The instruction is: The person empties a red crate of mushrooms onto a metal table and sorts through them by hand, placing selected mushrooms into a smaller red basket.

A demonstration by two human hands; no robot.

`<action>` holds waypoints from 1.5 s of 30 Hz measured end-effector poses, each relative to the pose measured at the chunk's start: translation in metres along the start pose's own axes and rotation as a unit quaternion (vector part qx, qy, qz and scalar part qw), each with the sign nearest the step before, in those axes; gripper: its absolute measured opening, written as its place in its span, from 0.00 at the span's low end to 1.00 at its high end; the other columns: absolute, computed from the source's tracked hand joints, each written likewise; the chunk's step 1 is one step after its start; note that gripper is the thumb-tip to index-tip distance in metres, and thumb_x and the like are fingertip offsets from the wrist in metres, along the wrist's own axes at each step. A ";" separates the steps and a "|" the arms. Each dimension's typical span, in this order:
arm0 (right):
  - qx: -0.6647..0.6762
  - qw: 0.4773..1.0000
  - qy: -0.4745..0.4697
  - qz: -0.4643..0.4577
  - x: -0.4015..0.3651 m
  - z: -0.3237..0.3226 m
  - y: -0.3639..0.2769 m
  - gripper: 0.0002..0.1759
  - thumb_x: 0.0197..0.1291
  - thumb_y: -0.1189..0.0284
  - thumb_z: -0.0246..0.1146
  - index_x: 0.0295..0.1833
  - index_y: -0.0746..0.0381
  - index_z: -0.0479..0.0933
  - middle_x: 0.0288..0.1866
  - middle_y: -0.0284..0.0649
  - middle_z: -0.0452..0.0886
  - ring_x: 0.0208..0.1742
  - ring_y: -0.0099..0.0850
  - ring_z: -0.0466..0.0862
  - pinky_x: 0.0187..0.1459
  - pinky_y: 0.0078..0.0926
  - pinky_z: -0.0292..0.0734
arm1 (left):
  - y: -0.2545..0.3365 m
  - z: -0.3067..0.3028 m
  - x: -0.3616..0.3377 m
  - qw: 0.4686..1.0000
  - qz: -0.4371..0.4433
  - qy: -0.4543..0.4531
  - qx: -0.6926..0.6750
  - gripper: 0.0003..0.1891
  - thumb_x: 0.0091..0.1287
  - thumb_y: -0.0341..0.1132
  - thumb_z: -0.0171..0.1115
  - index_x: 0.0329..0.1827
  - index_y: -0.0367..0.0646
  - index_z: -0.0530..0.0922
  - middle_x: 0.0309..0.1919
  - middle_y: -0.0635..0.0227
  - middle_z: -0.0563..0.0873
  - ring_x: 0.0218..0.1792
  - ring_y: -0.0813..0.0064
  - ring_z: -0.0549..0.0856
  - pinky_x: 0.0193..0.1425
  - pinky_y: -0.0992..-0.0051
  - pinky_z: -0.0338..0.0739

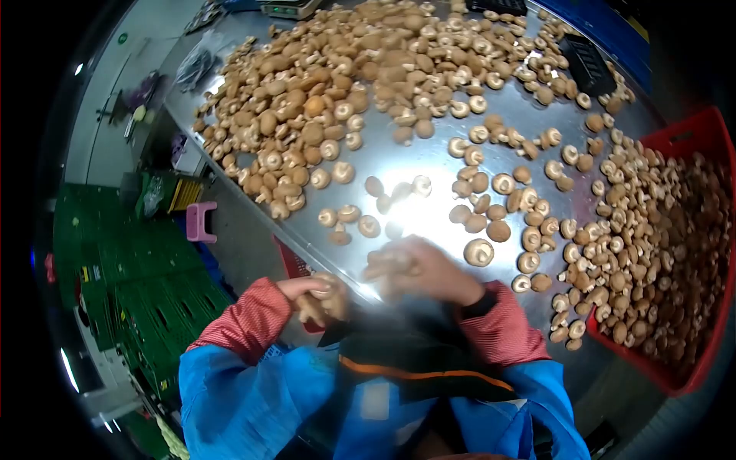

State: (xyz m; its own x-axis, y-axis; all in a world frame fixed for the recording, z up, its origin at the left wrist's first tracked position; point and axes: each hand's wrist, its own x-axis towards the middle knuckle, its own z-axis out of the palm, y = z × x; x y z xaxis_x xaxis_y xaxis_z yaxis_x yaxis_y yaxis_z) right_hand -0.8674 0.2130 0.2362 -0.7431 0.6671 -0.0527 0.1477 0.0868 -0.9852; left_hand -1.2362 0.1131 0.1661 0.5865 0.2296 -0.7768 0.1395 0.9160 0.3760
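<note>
My left hand (310,295) is closed around what look like a few mushrooms, just off the near edge of the metal table (406,153). Over that edge, my right hand (422,268) is smeared by motion; whether anything sits in its fingers I cannot make out. Beyond the hands lie a few loose brown mushrooms (369,225), some showing pale stems. A large heap of mushrooms (307,100) covers the far left and back of the table. More mushrooms (479,251) are scattered to the right of my right hand.
At the right, a tipped red crate (709,349) full of mushrooms spills onto the table. A black tray (586,65) lies at the back right, and a scale (291,8) stands at the back. Below the left edge are a red basket (290,261), a pink stool (201,222) and green crates (138,276).
</note>
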 end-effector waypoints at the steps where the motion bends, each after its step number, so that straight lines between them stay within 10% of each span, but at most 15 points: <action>1: 0.006 0.998 -0.010 -0.055 0.015 0.030 0.009 0.35 0.58 0.61 0.72 0.70 0.59 0.71 0.57 0.47 0.79 0.60 0.43 0.79 0.61 0.43 0.75 | 0.036 0.040 -0.042 0.997 -0.015 0.071 -0.018 0.31 0.74 0.53 0.53 0.67 0.33 0.73 0.50 0.50 0.88 0.28 0.58 0.90 0.29 0.75 0.85; 5: -0.057 0.995 -0.079 0.017 0.040 0.074 -0.048 0.38 0.58 0.58 0.71 0.72 0.61 0.68 0.56 0.54 0.79 0.56 0.48 0.80 0.58 0.44 0.75 | -0.051 -0.038 -0.062 0.984 -0.041 0.133 -0.110 0.31 0.72 0.53 0.59 0.70 0.41 0.72 0.54 0.49 0.86 0.48 0.50 0.89 0.44 0.61 0.87; 8: -0.141 0.989 0.031 -0.002 0.049 0.077 -0.024 0.32 0.61 0.58 0.70 0.65 0.64 0.70 0.47 0.51 0.80 0.47 0.42 0.82 0.50 0.38 0.78 | -0.059 -0.027 -0.057 0.836 -0.120 0.535 -0.027 0.42 0.65 0.52 0.70 0.78 0.48 0.61 0.57 0.54 0.84 0.48 0.61 0.88 0.44 0.53 0.87; 11: 0.201 0.966 0.117 0.112 0.024 0.029 -0.025 0.19 0.63 0.67 0.69 0.52 0.64 0.71 0.38 0.38 0.77 0.38 0.27 0.79 0.41 0.28 0.77 | -0.039 -0.025 -0.052 0.823 -0.072 0.564 -0.008 0.34 0.65 0.45 0.71 0.71 0.42 0.72 0.63 0.53 0.81 0.56 0.56 0.85 0.53 0.56 0.85; 12: 0.110 0.964 0.183 0.157 0.011 0.013 -0.020 0.18 0.63 0.69 0.69 0.51 0.63 0.71 0.38 0.37 0.76 0.38 0.26 0.78 0.41 0.27 0.76 | -0.036 -0.031 -0.048 0.825 -0.044 0.559 0.065 0.26 0.66 0.41 0.69 0.66 0.43 0.77 0.60 0.54 0.83 0.53 0.60 0.87 0.51 0.60 0.85; 18: -0.424 0.724 0.508 0.193 -0.108 -0.086 0.037 0.38 0.60 0.62 0.71 0.72 0.62 0.66 0.54 0.53 0.77 0.50 0.49 0.82 0.48 0.43 0.79 | 0.082 0.076 -0.009 0.724 0.368 0.385 0.438 0.21 0.61 0.34 0.73 0.57 0.41 0.80 0.48 0.59 0.86 0.44 0.67 0.86 0.47 0.66 0.82; 22: -0.495 0.575 0.431 0.488 -0.174 -0.128 0.048 0.47 0.57 0.45 0.70 0.77 0.54 0.62 0.57 0.62 0.72 0.49 0.56 0.82 0.45 0.47 0.81 | 0.137 0.156 0.081 0.652 0.474 0.070 0.587 0.34 0.54 0.39 0.76 0.66 0.49 0.75 0.66 0.58 0.75 0.68 0.52 0.72 0.72 0.55 0.66; 25: -0.551 0.513 0.397 0.525 -0.191 -0.134 0.090 0.50 0.56 0.38 0.67 0.78 0.52 0.61 0.61 0.63 0.72 0.48 0.57 0.83 0.42 0.49 0.82 | 0.130 0.203 0.159 0.514 0.471 -0.082 0.713 0.46 0.52 0.49 0.78 0.75 0.54 0.65 0.77 0.57 0.64 0.76 0.50 0.63 0.77 0.42 0.58; 28: -0.439 0.611 0.432 0.497 -0.162 -0.144 0.087 0.44 0.57 0.37 0.64 0.71 0.54 0.65 0.58 0.61 0.76 0.50 0.56 0.84 0.43 0.48 0.82 | 0.143 0.224 0.200 0.383 0.446 -0.165 0.792 0.43 0.54 0.55 0.75 0.73 0.56 0.68 0.76 0.58 0.66 0.78 0.54 0.61 0.77 0.36 0.52; 36: -0.317 0.721 0.443 0.428 -0.059 -0.189 0.058 0.42 0.59 0.41 0.65 0.71 0.57 0.69 0.52 0.57 0.80 0.47 0.55 0.85 0.47 0.49 0.81 | 0.205 0.196 0.228 0.368 0.341 -0.089 0.860 0.22 0.60 0.58 0.63 0.45 0.51 0.85 0.62 0.62 0.77 0.72 0.60 0.67 0.68 0.34 0.58; 37: -0.256 0.765 0.441 0.393 -0.044 -0.196 0.069 0.41 0.59 0.41 0.65 0.70 0.57 0.70 0.53 0.56 0.79 0.48 0.55 0.85 0.49 0.49 0.80 | 0.225 0.187 0.219 0.356 0.484 0.001 0.799 0.17 0.60 0.54 0.64 0.36 0.50 0.87 0.55 0.62 0.81 0.68 0.59 0.70 0.71 0.41 0.58; 38: -0.234 0.790 0.443 0.352 -0.025 -0.195 0.072 0.40 0.61 0.42 0.64 0.70 0.57 0.70 0.53 0.55 0.79 0.48 0.55 0.84 0.49 0.49 0.80 | 0.248 0.187 0.217 0.400 0.371 0.020 0.838 0.19 0.58 0.53 0.65 0.39 0.47 0.87 0.50 0.62 0.84 0.64 0.55 0.74 0.74 0.45 0.57; 39: -0.214 0.813 0.444 0.310 -0.005 -0.195 0.074 0.38 0.62 0.43 0.63 0.69 0.57 0.70 0.54 0.55 0.79 0.48 0.55 0.84 0.49 0.50 0.80 | 0.274 0.189 0.210 0.346 0.333 0.088 0.873 0.23 0.57 0.57 0.66 0.42 0.48 0.83 0.55 0.59 0.79 0.64 0.55 0.73 0.70 0.29 0.56; 41: -0.302 0.831 0.443 0.149 0.020 -0.203 0.094 0.34 0.66 0.47 0.61 0.68 0.57 0.71 0.55 0.55 0.78 0.48 0.54 0.84 0.51 0.48 0.80 | 0.301 0.129 0.248 0.228 0.402 0.189 0.866 0.15 0.53 0.45 0.69 0.41 0.50 0.83 0.51 0.60 0.79 0.65 0.55 0.73 0.69 0.31 0.58; 45: -0.381 0.804 0.437 0.129 0.008 -0.238 0.041 0.30 0.67 0.50 0.60 0.67 0.58 0.72 0.57 0.53 0.78 0.52 0.53 0.82 0.53 0.47 0.79 | 0.377 0.102 0.205 0.313 0.357 0.341 0.812 0.26 0.59 0.53 0.70 0.60 0.57 0.80 0.67 0.60 0.74 0.73 0.48 0.67 0.73 0.37 0.56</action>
State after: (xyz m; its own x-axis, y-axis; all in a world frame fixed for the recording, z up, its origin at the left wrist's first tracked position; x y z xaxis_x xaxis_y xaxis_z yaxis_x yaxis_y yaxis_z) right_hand -0.7120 0.3980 0.2343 0.0711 0.9721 0.2237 0.8282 0.0674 -0.5563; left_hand -0.9818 0.4715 0.2001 0.7016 0.7082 0.0786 0.7125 -0.6957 -0.0917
